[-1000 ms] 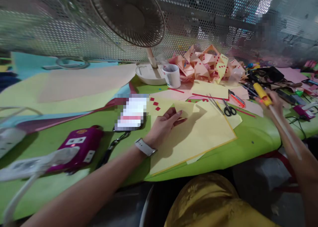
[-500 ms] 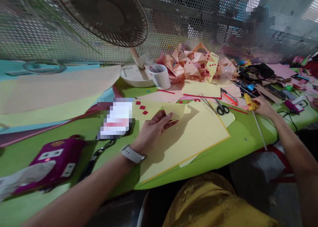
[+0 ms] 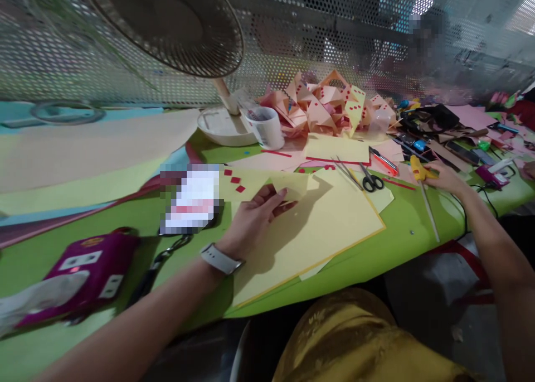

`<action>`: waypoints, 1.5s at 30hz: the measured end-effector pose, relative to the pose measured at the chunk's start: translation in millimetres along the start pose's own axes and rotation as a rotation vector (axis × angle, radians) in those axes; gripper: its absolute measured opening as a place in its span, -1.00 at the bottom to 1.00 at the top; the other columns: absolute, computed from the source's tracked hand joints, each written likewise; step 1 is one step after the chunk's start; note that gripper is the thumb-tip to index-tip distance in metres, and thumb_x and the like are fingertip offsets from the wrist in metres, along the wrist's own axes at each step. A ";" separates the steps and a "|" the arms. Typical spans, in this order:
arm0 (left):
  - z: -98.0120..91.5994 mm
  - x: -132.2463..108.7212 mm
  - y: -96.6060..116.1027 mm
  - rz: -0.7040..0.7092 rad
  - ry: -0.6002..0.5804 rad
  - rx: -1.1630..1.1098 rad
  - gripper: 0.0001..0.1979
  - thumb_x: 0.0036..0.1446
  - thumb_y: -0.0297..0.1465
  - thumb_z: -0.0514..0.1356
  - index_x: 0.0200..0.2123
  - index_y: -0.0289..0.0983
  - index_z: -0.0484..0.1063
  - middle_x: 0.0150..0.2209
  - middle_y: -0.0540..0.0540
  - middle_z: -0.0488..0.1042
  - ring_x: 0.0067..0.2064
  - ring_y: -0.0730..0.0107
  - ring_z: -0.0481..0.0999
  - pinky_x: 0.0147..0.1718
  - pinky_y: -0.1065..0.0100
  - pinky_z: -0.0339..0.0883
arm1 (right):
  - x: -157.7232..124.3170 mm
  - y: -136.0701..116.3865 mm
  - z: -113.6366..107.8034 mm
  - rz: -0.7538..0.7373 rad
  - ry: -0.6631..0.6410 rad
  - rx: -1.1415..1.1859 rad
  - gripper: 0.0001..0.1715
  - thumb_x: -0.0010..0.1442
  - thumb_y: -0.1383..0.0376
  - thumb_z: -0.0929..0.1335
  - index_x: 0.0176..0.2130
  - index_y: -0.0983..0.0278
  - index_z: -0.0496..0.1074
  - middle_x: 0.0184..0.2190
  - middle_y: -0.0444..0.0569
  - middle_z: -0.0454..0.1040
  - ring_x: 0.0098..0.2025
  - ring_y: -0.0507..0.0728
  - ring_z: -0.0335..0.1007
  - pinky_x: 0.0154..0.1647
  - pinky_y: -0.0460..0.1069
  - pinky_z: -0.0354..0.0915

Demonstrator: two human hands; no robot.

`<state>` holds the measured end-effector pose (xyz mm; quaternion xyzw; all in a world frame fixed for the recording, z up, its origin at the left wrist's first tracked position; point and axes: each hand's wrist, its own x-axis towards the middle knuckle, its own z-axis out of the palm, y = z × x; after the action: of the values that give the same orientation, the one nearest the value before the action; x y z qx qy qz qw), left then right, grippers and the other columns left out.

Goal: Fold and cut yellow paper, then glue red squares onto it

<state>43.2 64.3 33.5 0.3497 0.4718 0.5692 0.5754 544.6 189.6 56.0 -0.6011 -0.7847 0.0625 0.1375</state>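
Note:
My left hand (image 3: 261, 212), with a white watch band at its wrist, is closed on a pale yellow paper piece (image 3: 292, 184), pinched between thumb and fingers. Small red diamonds (image 3: 235, 180) lie on yellow paper just left of those fingers; whether it is the same piece I cannot tell. Beneath the hand lies a large yellow sheet (image 3: 326, 220) with a darker yellow edge. Further right, my right hand (image 3: 443, 178) grips a yellow hot glue gun (image 3: 418, 169), and a long whitish glue stick (image 3: 430, 214) sticks out of it toward the table's front edge.
Black-handled scissors (image 3: 371, 181), tweezers (image 3: 348, 173) and an orange cutter (image 3: 383, 162) lie between my hands. Behind stand a white cup (image 3: 267, 128), a fan (image 3: 179, 25) and folded pink papers (image 3: 321, 106). A phone (image 3: 194, 198) and a purple power strip (image 3: 96, 265) lie left.
The glue gun has shifted slightly, and its stick's lower end has swung a little left and up. The whole view has drifted slightly. My left hand keeps its pinch on the paper.

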 end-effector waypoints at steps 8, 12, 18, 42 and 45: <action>-0.1 0.7 -1.1 0.011 -0.025 -0.011 -0.69 -0.13 -0.14 0.49 -0.37 -0.12 0.53 -0.22 0.11 0.59 0.06 0.16 0.51 0.13 0.14 0.44 | 9.8 -79.1 -15.9 0.032 0.185 0.131 -0.65 0.15 0.13 0.29 -0.21 0.27 0.53 -0.21 0.05 0.58 -0.19 0.18 0.49 -0.10 0.06 0.34; 1.3 0.8 0.5 0.028 -0.011 -0.024 -0.64 -0.17 -0.16 0.51 -0.34 -0.18 0.53 -0.14 0.05 0.59 -0.01 0.21 0.54 0.06 0.18 0.49 | 18.9 -167.5 11.6 -0.112 -0.090 0.066 -0.60 0.23 -0.01 0.28 -0.34 0.25 0.47 -0.39 -0.03 0.55 -0.37 0.11 0.39 -0.34 -0.03 0.20; -1.6 0.3 1.7 0.110 -0.007 -0.010 -0.66 -0.08 -0.17 0.45 -0.28 -0.20 0.52 -0.05 -0.04 0.56 0.05 0.15 0.51 0.03 0.15 0.49 | 28.6 -217.9 53.3 -0.160 -0.259 -0.154 -0.52 0.25 -0.11 0.29 -0.27 0.25 0.41 -0.39 0.01 0.53 -0.39 0.13 0.36 -0.43 -0.05 0.04; 0.2 0.4 0.3 0.078 -0.027 -0.039 -0.64 -0.13 -0.16 0.48 -0.33 -0.23 0.51 -0.13 -0.03 0.56 -0.05 0.23 0.55 -0.01 0.20 0.52 | 106.7 -235.4 37.4 0.040 0.175 0.795 -0.69 0.13 0.25 0.46 -0.51 0.30 0.33 -0.71 -0.24 0.29 -0.67 -0.06 0.29 -0.57 -0.14 0.29; -0.9 0.4 0.7 0.078 -0.025 -0.050 -0.65 -0.13 -0.17 0.48 -0.36 -0.25 0.51 -0.14 -0.02 0.54 -0.08 0.28 0.54 0.01 0.22 0.51 | 109.6 -228.0 51.5 -0.087 0.277 0.536 -0.61 0.06 0.18 0.50 -0.58 0.28 0.32 -0.69 -0.19 0.28 -0.57 0.02 0.37 -0.46 -0.07 0.35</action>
<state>42.1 64.7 33.9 0.3604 0.4364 0.5982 0.5673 292.1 236.9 82.3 -0.5118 -0.7391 0.1789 0.3997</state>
